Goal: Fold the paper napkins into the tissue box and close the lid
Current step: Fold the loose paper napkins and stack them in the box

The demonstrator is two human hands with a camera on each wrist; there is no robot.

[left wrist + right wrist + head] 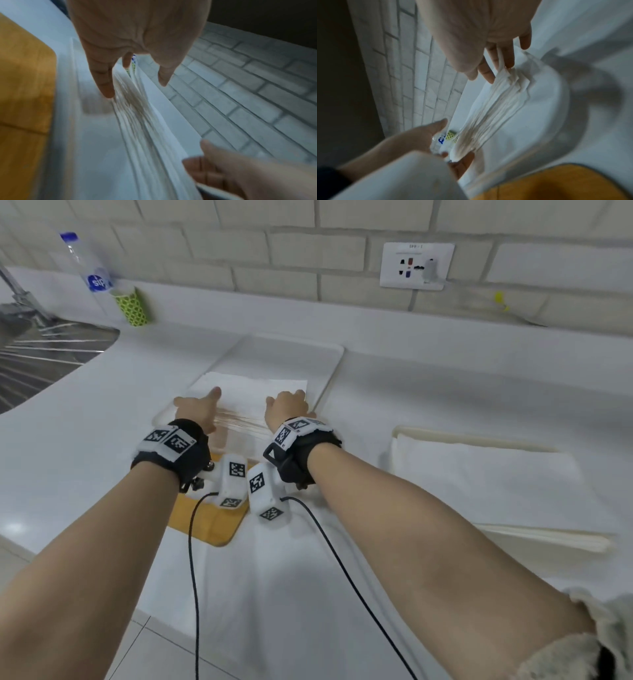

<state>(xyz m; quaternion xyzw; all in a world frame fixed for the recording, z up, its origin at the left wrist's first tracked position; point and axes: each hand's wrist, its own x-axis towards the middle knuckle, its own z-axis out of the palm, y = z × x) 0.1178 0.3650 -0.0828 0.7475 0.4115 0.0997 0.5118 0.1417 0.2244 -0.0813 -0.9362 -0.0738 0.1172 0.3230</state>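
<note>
A thick stack of white paper napkins (pixel 253 395) sits over the open translucent tissue box (pixel 294 350) in the middle of the counter. My left hand (pixel 198 405) grips the stack's left end, with the thumb on one face and the fingers on the other (pixel 133 83). At the other end my right hand (pixel 287 405) pinches the stack (pixel 489 71). The layered napkin edges (pixel 140 128) (pixel 496 108) run between the two hands. The wooden lid (pixel 209 518) (pixel 22 88) (pixel 556 182) lies flat on the counter under my wrists, off the box.
More white napkins (pixel 479 474) lie stacked at the right, and a white sheet (pixel 274 577) hangs over the counter's front edge. A water bottle (pixel 92 268) and a green cup (pixel 133 306) stand back left by the steel sink (pixel 41 350). A socket (pixel 416 265) is on the brick wall.
</note>
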